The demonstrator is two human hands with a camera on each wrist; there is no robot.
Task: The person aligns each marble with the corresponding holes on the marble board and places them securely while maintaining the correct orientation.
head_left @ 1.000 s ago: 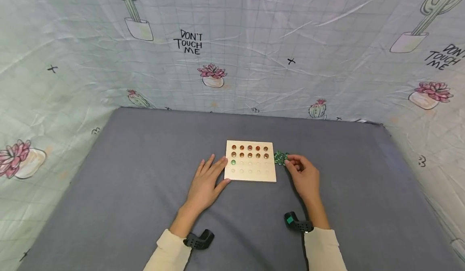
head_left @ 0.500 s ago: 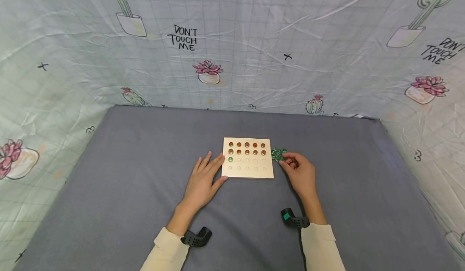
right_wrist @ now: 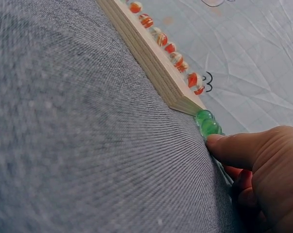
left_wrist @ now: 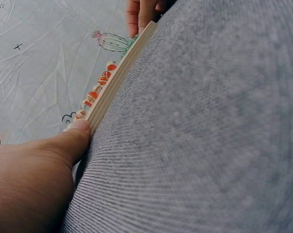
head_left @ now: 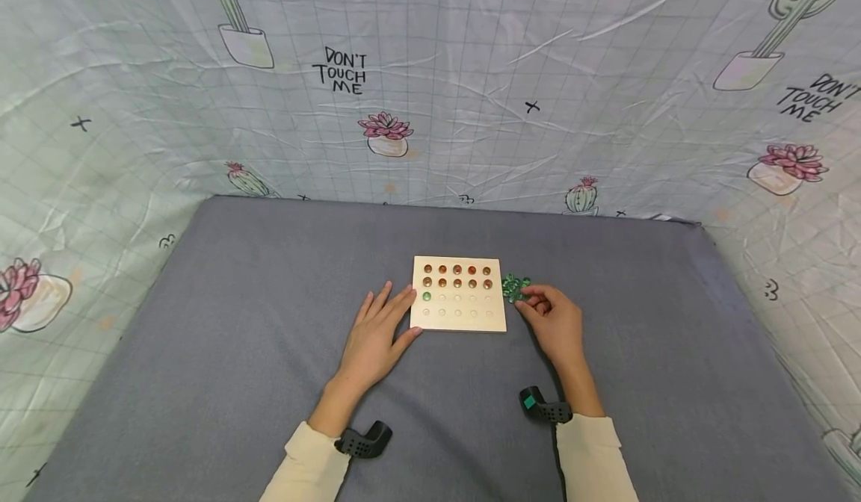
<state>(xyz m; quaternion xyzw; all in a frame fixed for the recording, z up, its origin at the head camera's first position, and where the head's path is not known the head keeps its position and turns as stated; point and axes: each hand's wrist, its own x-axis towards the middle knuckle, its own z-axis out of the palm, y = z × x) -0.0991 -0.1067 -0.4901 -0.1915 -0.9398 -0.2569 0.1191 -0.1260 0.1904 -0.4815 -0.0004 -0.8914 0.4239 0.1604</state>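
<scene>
A light wooden board (head_left: 471,322) lies on the grey cloth. Its two far rows of hollows hold orange-and-white marbles (head_left: 457,270), and one green marble (head_left: 427,296) sits at the left end of the third row. My left hand (head_left: 370,345) rests flat with spread fingers along the board's left edge, thumb at the near corner. Against the right edge lies a small pile of green marbles (head_left: 513,287). There my right hand (head_left: 554,326) pinches at a green marble (right_wrist: 211,127) with thumb and forefinger, the other fingers curled under; the contact is partly hidden.
Grey cloth (head_left: 269,285) covers the table, with slight folds near the front. A printed cactus sheet (head_left: 457,151) hangs behind and at both sides. Black wrist devices (head_left: 366,440) sit on both forearms above the cream sleeves (head_left: 309,465).
The head view has shifted slightly. My left hand keeps its place at the board, and my right hand has drawn slightly nearer the board at the green pile.
</scene>
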